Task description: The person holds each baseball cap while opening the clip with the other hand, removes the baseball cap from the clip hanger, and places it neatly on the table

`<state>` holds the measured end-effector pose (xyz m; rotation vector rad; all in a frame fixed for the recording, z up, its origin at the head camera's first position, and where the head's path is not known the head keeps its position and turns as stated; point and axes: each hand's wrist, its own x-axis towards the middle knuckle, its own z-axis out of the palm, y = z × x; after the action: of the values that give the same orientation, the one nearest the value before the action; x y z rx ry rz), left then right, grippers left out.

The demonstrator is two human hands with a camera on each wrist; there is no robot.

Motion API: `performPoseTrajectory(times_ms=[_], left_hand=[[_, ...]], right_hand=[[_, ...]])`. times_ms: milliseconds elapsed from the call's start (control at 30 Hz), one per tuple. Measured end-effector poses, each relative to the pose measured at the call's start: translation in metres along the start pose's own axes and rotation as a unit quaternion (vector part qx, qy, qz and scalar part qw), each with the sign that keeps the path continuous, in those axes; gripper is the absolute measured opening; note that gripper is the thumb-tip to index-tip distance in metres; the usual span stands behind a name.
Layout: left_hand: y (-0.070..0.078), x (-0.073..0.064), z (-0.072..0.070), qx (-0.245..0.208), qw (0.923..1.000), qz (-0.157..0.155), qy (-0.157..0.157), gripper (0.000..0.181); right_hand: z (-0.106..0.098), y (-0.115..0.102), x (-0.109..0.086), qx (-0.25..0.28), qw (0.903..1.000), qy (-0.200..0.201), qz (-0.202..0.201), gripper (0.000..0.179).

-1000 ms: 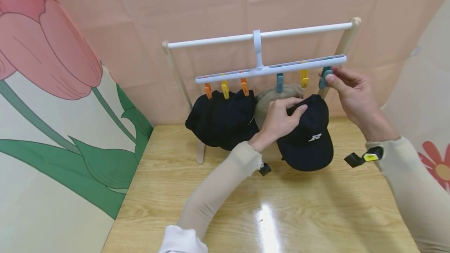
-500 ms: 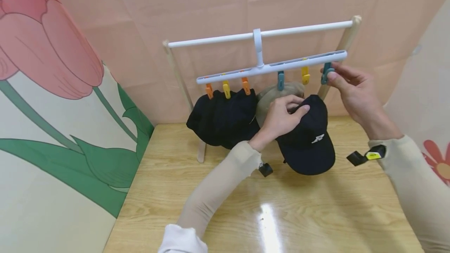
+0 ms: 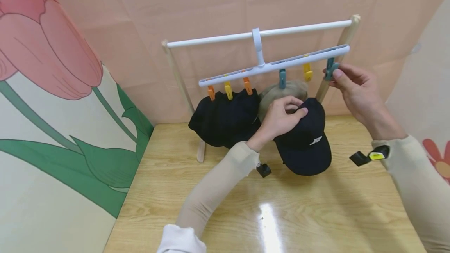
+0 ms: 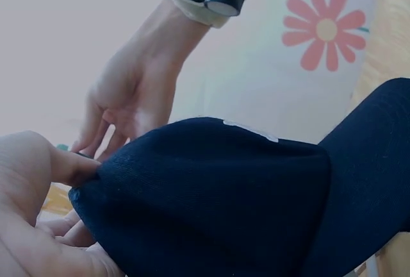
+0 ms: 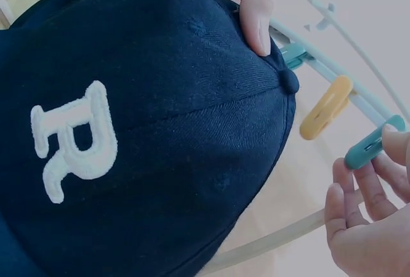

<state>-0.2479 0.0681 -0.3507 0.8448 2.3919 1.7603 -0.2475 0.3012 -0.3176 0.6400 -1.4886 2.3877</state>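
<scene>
My left hand pinches the crown of a dark navy baseball cap, which hangs brim down below the hanger's right half. A white letter R shows on its front in the right wrist view. With thumb and fingers, my right hand pinches a teal clothespin at the right end of a pale blue clip hanger. The cap's top is below and left of that clothespin, apart from it. In the left wrist view, the cap covers part of my right hand.
Orange and yellow clothespins hold a black cap at left. Under another teal clothespin hangs a beige cap, partly hidden. A yellow clothespin hangs between. The hanger hooks on a white rail over a wooden table.
My right hand has moved slightly right and up with the teal clothespin, and the hanger's right end has risen. The navy cap has shifted slightly, still in my left hand.
</scene>
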Motion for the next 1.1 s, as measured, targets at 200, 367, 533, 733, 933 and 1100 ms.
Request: performPoseTrajectory(times_ms=[200, 367, 533, 733, 933, 1100], left_hand=[[0.002, -0.004, -0.001, -0.011, 0.9998, -0.01, -0.01, 0.022], [0.003, -0.005, -0.001, -0.015, 0.9996, -0.021, -0.008, 0.022], [0.005, -0.008, 0.0, -0.042, 0.9989, -0.019, -0.002, 0.019], [0.007, -0.011, 0.001, -0.08, 0.9967, -0.009, 0.002, 0.014], [0.007, -0.014, 0.001, -0.091, 0.9958, -0.007, 0.009, 0.011], [0.008, -0.017, 0.0, -0.103, 0.9945, -0.009, 0.012, 0.012]], right_hand=[[0.001, -0.001, -0.004, 0.009, 0.9999, 0.0, 0.007, 0.037], [-0.001, -0.001, -0.006, 0.001, 0.9997, 0.012, 0.021, 0.036], [-0.004, 0.0, -0.01, -0.016, 0.9992, 0.013, 0.033, 0.036], [-0.007, 0.002, -0.014, -0.017, 0.9985, 0.018, 0.049, 0.036], [-0.011, 0.002, -0.019, -0.033, 0.9966, 0.028, 0.07, 0.032], [-0.015, 0.002, -0.026, -0.051, 0.9954, 0.03, 0.076, 0.032]])
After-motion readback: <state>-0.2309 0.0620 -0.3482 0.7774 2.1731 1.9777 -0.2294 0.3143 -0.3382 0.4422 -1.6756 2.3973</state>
